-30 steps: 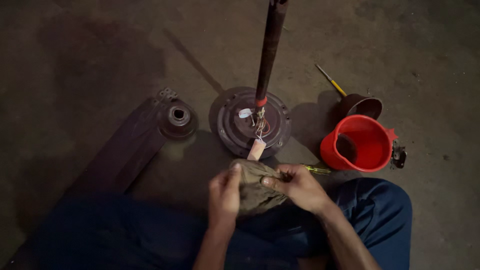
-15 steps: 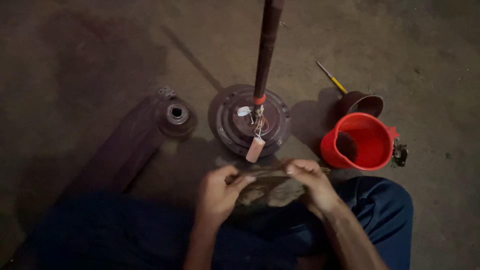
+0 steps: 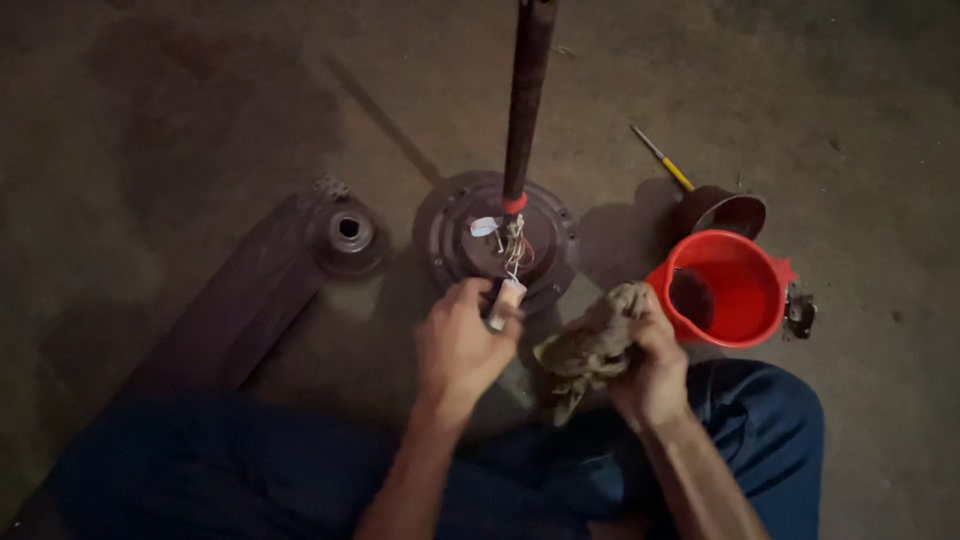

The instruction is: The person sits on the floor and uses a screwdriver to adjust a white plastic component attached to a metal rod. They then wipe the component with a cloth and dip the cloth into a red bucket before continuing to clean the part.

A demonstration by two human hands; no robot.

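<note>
A round dark metal fan motor housing lies on the concrete floor with a dark rod rising from its centre and thin wires hanging from it. My left hand reaches to the housing's near edge, fingers closed around a small pale cylinder tied to the wires. My right hand grips a crumpled dirty rag just right of the housing, beside a red bucket.
A dark fan blade with a round hub piece lies at left. Behind the bucket stand a dark cup and a yellow-handled tool. A small metal piece lies right of the bucket. My blue-trousered legs fill the bottom.
Both hands held the rag together before. My left hand has let go of it and moved up to the pale cylinder; my right hand has carried the rag right, toward the bucket.
</note>
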